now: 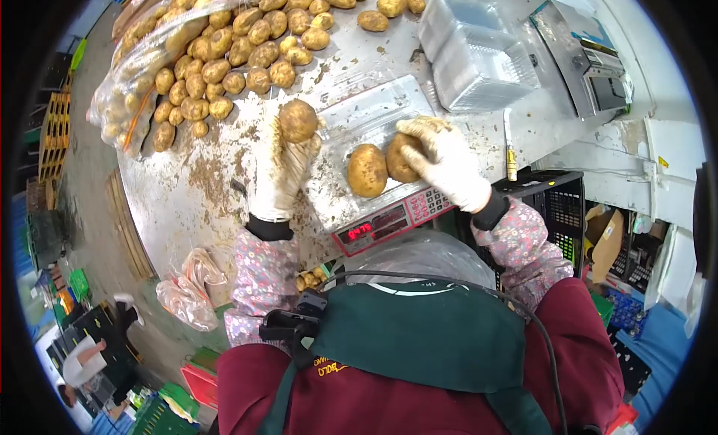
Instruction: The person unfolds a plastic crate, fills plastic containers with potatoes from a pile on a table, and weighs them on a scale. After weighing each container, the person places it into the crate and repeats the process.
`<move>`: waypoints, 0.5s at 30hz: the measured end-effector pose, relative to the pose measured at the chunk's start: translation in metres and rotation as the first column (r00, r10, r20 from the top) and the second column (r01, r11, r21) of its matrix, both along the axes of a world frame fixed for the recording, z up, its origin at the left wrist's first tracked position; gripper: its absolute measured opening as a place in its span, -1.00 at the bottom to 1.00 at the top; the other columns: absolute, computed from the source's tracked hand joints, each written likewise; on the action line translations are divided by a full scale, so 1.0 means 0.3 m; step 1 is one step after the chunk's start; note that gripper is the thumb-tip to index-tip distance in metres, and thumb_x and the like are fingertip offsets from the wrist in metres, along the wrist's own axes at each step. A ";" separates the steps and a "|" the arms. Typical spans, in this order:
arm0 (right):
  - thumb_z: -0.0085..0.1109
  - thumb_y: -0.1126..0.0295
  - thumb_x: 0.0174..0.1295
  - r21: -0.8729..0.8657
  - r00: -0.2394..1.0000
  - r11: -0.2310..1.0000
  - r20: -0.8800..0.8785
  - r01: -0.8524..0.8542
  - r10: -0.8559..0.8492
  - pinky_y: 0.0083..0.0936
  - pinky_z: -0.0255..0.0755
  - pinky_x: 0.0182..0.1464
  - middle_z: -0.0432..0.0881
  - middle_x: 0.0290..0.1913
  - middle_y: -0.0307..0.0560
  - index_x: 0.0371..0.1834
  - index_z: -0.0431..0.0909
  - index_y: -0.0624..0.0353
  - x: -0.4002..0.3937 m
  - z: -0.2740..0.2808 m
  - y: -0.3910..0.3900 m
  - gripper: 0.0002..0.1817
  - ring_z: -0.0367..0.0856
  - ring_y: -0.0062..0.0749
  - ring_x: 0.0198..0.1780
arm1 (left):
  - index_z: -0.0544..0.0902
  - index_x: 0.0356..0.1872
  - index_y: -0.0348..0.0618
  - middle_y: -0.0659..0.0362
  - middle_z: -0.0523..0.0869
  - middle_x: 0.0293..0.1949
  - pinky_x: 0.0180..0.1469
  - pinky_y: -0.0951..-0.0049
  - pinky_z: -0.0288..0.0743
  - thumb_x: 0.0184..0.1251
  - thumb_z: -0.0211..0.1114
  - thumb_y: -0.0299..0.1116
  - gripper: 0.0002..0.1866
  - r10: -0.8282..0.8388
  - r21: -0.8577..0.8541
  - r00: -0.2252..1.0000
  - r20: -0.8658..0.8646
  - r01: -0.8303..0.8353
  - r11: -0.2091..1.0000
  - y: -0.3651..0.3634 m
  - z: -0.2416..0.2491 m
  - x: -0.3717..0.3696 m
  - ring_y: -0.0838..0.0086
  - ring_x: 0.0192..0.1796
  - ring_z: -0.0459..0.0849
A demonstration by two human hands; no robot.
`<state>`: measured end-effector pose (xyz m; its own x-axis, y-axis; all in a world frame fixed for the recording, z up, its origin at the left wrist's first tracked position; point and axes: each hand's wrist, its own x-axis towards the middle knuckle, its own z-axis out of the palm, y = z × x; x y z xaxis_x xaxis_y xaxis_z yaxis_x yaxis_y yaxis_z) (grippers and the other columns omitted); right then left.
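On scale (351,121): two potatoes; right hand (447,162) clasps one (400,158), other (367,170) beside. Left hand (284,173) clasps third potato (298,120), unweighed; heap (232,46) beyond remains.

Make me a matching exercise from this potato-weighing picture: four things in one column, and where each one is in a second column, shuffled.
Things:
1. potato in the left hand
2. potato under the right hand
3. stack of clear trays
4. potato pile

Places:
A. on the table's far side, beside a plastic bag
B. on the scale, next to another potato
C. held up above the table, left of the scale
D. behind the scale, to its right

Pairs: 1-C, 2-B, 3-D, 4-A
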<state>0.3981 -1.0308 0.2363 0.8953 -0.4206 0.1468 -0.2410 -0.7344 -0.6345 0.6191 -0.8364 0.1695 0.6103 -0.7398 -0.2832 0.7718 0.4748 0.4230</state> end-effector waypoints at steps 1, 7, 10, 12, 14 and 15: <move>0.21 0.22 0.26 -0.083 1.000 0.996 0.019 -0.023 0.024 -0.18 0.28 0.33 0.62 0.12 0.06 0.14 0.59 0.07 -0.011 -0.016 0.006 -0.60 0.49 -0.01 0.23 | 0.44 0.27 -0.28 -0.01 0.62 0.15 0.03 0.29 0.67 0.56 0.09 -0.02 -0.47 0.025 0.069 0.997 0.077 -0.030 0.997 -0.018 0.004 -0.028 0.17 0.11 0.65; 0.27 0.19 0.14 -0.264 0.996 0.961 0.061 0.085 -0.071 0.20 -0.19 0.51 0.56 0.12 -0.05 0.21 0.52 -0.02 -0.063 -0.073 0.043 -0.48 0.39 -0.07 0.32 | 0.57 0.16 -0.15 0.19 0.65 0.06 0.26 0.32 0.44 0.40 0.36 -0.22 -0.60 -0.324 0.485 0.627 0.708 -0.099 0.869 -0.162 0.244 -0.290 0.44 0.14 0.58; 0.23 0.24 0.17 -0.293 0.984 0.941 0.104 0.170 -0.145 0.18 -0.18 0.51 0.57 0.09 -0.07 0.18 0.53 -0.03 -0.086 -0.117 0.025 -0.54 0.41 -0.06 0.28 | 0.63 0.18 -0.04 -0.02 0.64 0.11 0.19 0.25 0.47 0.17 0.48 -0.36 -0.51 -0.535 0.458 -0.063 0.843 -0.437 0.774 -0.201 0.122 -0.326 0.15 0.13 0.60; 0.18 0.30 0.21 -0.285 0.978 0.938 0.124 0.197 -0.167 0.17 -0.17 0.51 0.58 0.07 -0.08 0.15 0.55 -0.01 -0.091 -0.133 0.027 -0.61 0.42 -0.06 0.26 | 0.63 0.17 -0.04 -0.04 0.64 0.10 0.22 0.16 0.44 0.27 0.39 -0.26 -0.56 -0.674 0.290 -0.428 0.602 -0.669 0.684 -0.228 0.131 -0.357 0.05 0.14 0.58; 0.14 0.26 0.25 -0.247 0.967 0.946 0.194 0.210 -0.164 0.24 -0.19 0.49 0.59 0.06 -0.06 0.07 0.57 0.03 -0.091 -0.167 0.030 -0.67 0.41 -0.04 0.28 | 0.63 0.16 -0.08 -0.07 0.63 0.10 0.24 0.13 0.42 0.32 0.35 -0.22 -0.59 -0.656 0.247 -0.480 0.582 -0.665 0.705 -0.251 0.133 -0.346 0.02 0.14 0.57; 0.16 0.35 0.25 -0.203 0.950 0.947 0.243 0.250 -0.198 0.15 -0.10 0.48 0.61 0.04 -0.05 0.05 0.58 0.04 -0.090 -0.151 0.034 -0.70 0.45 -0.07 0.24 | 0.63 0.15 -0.13 -0.09 0.63 0.10 0.26 0.10 0.40 0.37 0.30 -0.17 -0.59 -0.641 0.205 -0.522 0.563 -0.663 0.720 -0.255 0.133 -0.336 0.00 0.15 0.57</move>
<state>0.3711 -1.0205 0.1909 0.7172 -0.5386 0.4421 -0.2916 -0.8083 -0.5115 0.5183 -0.9128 0.2094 0.3240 -0.8485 0.4184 -0.9446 -0.2655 0.1930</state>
